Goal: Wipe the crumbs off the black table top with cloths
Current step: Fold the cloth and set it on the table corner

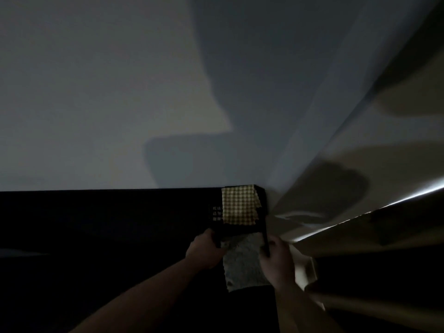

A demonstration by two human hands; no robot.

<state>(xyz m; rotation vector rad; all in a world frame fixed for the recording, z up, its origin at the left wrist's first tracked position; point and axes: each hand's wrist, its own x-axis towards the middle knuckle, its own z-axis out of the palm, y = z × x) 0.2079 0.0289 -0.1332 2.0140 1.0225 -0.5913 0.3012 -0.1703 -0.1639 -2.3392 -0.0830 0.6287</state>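
A pale grey wall (96, 92) fills most of the dim view, crossed by large soft shadows. To the right hangs a light curtain (360, 188), its folds running diagonally, with a thin bright streak of light along one edge. Below the wall lies the black worktop (96, 224), so dark that no crumbs or surface detail can be made out on it.

At the far right corner of the worktop, against the wall and just beside the curtain, sits a black box (216, 224) with a few lines of small pale print on its side, too blurred to read. Over its top hangs a yellow cloth (240, 205) with a fine checked or waffle pattern and a zigzag-cut edge. Below it, out of the near side of the box, a grey cloth (242, 263) hangs down, mottled and fuzzy-looking, also with a jagged edge.

The left hand (206, 251) grips the box's near left corner, fingers curled around it. The right hand (276, 258) closes on the box's near right edge, touching the grey cloth's side.
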